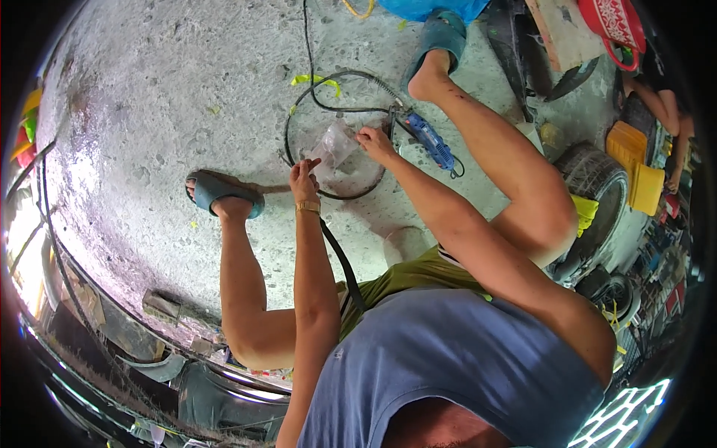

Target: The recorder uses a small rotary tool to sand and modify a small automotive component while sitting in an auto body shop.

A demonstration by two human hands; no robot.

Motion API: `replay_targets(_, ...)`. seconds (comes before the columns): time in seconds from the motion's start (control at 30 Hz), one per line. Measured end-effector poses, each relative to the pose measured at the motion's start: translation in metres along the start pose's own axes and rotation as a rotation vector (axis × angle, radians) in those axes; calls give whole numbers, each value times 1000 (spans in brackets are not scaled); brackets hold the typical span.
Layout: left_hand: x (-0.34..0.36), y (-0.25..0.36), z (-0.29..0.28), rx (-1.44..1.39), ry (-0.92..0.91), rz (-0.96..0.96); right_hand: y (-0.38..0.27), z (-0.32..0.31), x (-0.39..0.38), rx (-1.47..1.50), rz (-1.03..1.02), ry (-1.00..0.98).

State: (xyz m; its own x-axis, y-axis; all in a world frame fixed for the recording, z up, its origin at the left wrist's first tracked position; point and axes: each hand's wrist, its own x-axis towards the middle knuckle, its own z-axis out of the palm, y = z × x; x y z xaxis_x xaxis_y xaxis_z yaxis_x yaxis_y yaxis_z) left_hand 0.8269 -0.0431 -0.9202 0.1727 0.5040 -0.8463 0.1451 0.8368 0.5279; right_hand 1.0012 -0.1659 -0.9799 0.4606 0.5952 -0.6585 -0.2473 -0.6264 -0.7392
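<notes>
A small clear plastic bag (337, 146) is stretched between my hands above the concrete floor. My left hand (303, 181), with a gold watch on the wrist, is closed at the bag's lower left edge. My right hand (376, 145) pinches the bag's right side. What lies inside the bag is too small to tell. Around and below it loops a black flexible shaft (287, 127) on the floor. Just right of my right hand lies a blue rotary tool (431, 140), touched by neither hand.
Yellow-green strips (317, 81) lie near the loop. A blue plastic sheet (429, 7) is at the far edge. To the right are a tire (597, 175), yellow containers (635, 160), a red patterned container (614, 26) and another person's arm (661, 104). Clutter lines the lower left rim.
</notes>
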Motion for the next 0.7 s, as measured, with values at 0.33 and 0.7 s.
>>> replay_targets(0.33,2,-30,-26,151,54,-22,-38,16,-19,148,165,-349)
replay_targets(0.7,5,-9,-7,283,-183,244,-59,42,-37,60,52,-450)
